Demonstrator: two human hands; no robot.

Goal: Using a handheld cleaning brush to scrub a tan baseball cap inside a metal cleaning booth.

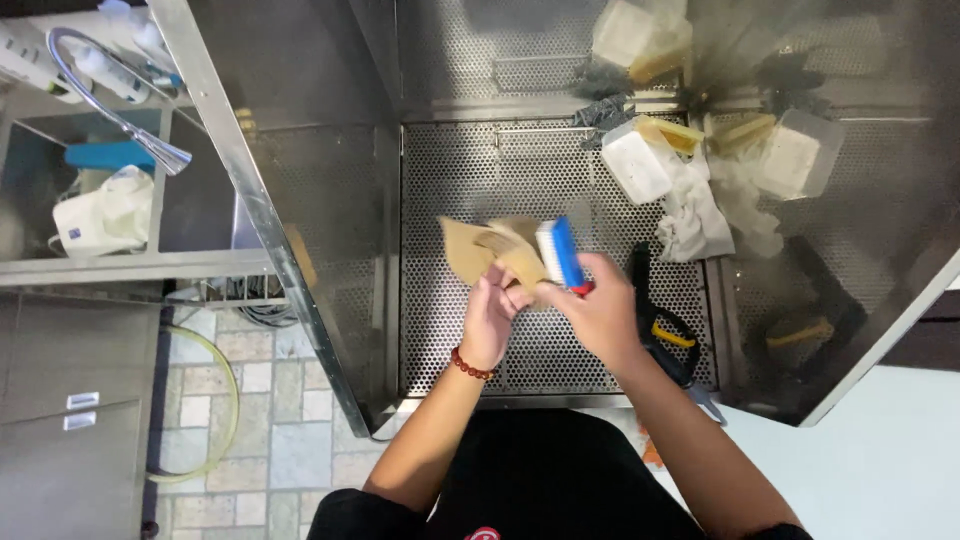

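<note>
Head view: the left hand [490, 310] pinches a limp tan cloth [495, 250] over the perforated metal surface [440, 180]; the right hand [598, 310] is closed round a blue-and-white brush [560, 252] against it. Hard strokes could tug the cloth free or scrape the fingers.

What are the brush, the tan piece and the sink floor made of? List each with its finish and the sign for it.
Brush in the right hand: looks like glossy blue plastic with a white bristle face.
Tan piece in the left hand: thin, matte and bent, probably leather or stiff cloth; unclear which.
Sink floor: brushed steel by its grey sheen, perforated with even small holes.
</note>
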